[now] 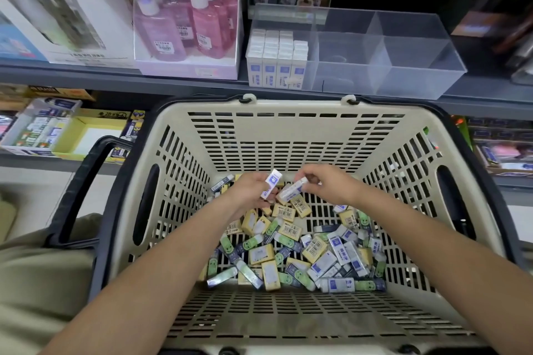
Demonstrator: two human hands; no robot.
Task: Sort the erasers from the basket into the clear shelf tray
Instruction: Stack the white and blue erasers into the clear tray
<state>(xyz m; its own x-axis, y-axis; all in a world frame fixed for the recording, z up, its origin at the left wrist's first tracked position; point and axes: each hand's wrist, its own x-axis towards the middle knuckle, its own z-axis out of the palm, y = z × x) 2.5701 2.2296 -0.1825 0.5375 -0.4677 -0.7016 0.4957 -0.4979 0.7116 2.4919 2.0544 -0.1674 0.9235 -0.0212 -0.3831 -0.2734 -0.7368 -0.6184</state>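
Nearest, crossing over the near wall of the beige slotted plastic basket (288,323): two bare forearms, reaching down toward the far end of its floor. Left hand (253,190) curled round a small white-and-blue sleeved eraser (271,184), held upright between thumb and fingers. Right hand (323,181) pinching a second white-and-blue eraser (290,191) by its upper end, tilted, lower end just beside the first; touching or not, hard to tell. Both held just above the loose heap of mixed erasers (302,253): yellow blocks with barcodes, green-faced ones and more white-and-blue, spread over the basket floor. Much of that heap not yet sorted, by the look of it.

Up on the grey shelf, well apart from the hands: the clear rectangular plastic shelf tray (403,78), with rows of white-and-blue erasers (277,60) standing packed in its left compartment and nothing visible in the other compartments.

Likely slips from here:
- Losing an eraser on the lift to the shelf, given only a fingertip hold on the right-hand one.
- Toppling the packed rows while squeezing another in beside them.
- Dropping a piece into the wrong compartment, or taking a look-alike from the heap for the same kind.
- Catching a wrist on the far basket rim while rising.
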